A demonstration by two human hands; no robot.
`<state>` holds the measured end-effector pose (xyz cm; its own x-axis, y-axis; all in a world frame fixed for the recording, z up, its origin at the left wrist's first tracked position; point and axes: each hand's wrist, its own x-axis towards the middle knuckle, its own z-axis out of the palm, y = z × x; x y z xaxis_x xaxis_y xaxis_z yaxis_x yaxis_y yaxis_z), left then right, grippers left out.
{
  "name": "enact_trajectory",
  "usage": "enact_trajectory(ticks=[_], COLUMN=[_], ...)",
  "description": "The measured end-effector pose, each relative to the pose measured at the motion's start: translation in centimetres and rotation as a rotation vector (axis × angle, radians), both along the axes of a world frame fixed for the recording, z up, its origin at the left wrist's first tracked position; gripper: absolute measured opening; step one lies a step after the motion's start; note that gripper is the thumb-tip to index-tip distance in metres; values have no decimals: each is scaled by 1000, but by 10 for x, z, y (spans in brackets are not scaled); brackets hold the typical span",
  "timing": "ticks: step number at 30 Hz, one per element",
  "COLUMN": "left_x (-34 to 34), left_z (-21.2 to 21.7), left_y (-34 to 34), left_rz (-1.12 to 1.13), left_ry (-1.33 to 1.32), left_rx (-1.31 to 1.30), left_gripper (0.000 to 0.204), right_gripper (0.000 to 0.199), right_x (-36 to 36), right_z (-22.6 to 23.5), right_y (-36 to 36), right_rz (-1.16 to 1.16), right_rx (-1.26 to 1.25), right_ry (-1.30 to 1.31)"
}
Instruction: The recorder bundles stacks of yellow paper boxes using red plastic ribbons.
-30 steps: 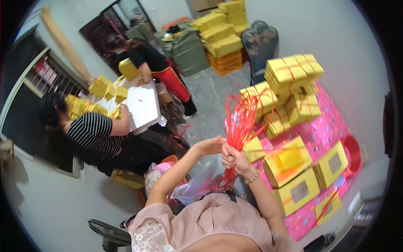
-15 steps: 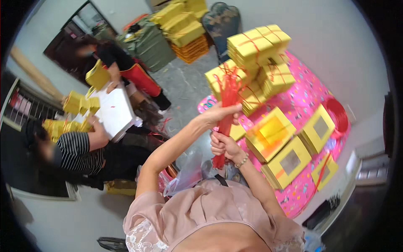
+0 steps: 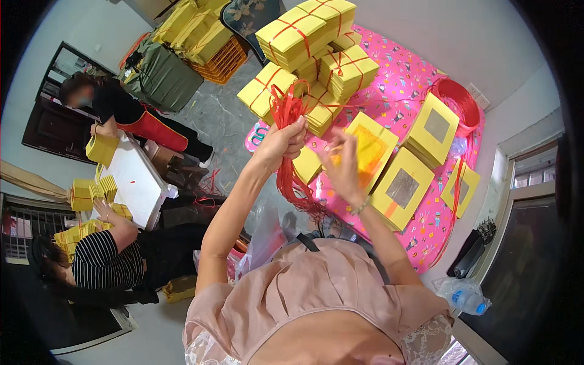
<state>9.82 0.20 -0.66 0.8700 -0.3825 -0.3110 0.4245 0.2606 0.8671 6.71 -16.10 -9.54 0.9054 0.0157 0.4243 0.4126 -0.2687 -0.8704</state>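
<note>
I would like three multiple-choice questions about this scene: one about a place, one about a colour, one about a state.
1. Where do the tied yellow paper bundles lie?
A. on the pink patterned cloth
B. on the grey floor
C. on the white board

2. What colour are the strings in the left hand?
A. blue
B. red
C. green

3. What state is the right hand in?
A. closed on a bottle
B. flat on the cloth
C. open and blurred, holding nothing that can be made out

Answers:
1 A, the stacks rest on the pink cloth.
2 B, the bunch is red.
3 C, its fingers are spread above the cloth.
</note>
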Motion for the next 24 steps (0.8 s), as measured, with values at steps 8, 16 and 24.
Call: enact_trajectory(ticks=[8, 16, 24], left_x=[-11, 0, 34], left_z=[-6, -22, -59], left_y=[-3, -27, -60], left_rz=[-16, 91, 380], left_ry=[8, -163, -511], left_rx=[19, 140, 238], left_gripper=[20, 17, 13], right_gripper=[16, 14, 15], right_x=[82, 122, 100], right_z=[13, 66, 74], right_y=[-28, -24, -3], right_rz=[-31, -43, 125], right_rx=[-504, -254, 13], right_ry=[-272, -272, -11])
